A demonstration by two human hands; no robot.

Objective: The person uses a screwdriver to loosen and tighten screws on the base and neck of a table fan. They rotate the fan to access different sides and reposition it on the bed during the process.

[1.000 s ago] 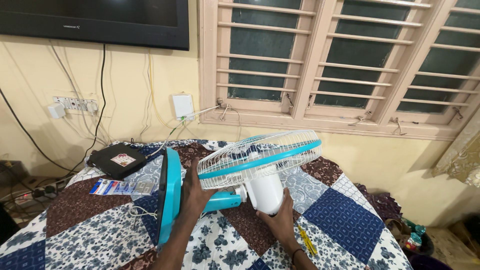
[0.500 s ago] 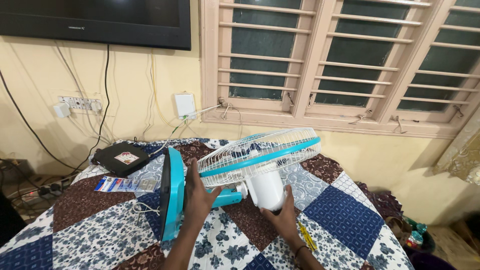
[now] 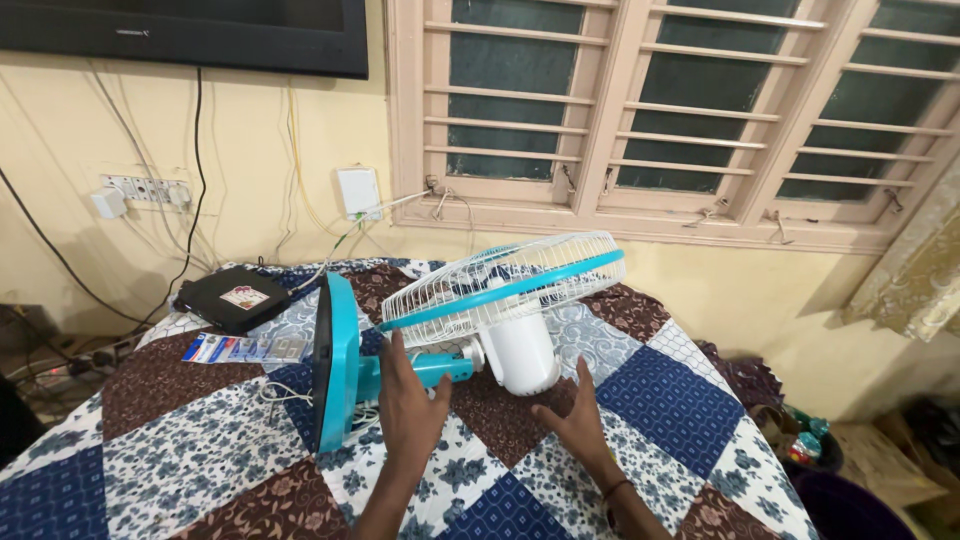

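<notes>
Head view: a table fan lies on its side on the quilted bed.
The left hand (image 3: 408,405) still holds the teal stem (image 3: 425,370); the right hand (image 3: 572,418), fingers spread, now rests beside the white motor housing (image 3: 520,352), slightly lower than before; the fan cage (image 3: 500,285) hardly moved.

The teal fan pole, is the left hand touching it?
Touching. The head view shows the left hand lying over the fan's teal pole, its fingers crossing it with no gap showing.

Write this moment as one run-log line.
left hand: on fan stem | right hand: by white motor housing | fan: lying on quilt
</notes>
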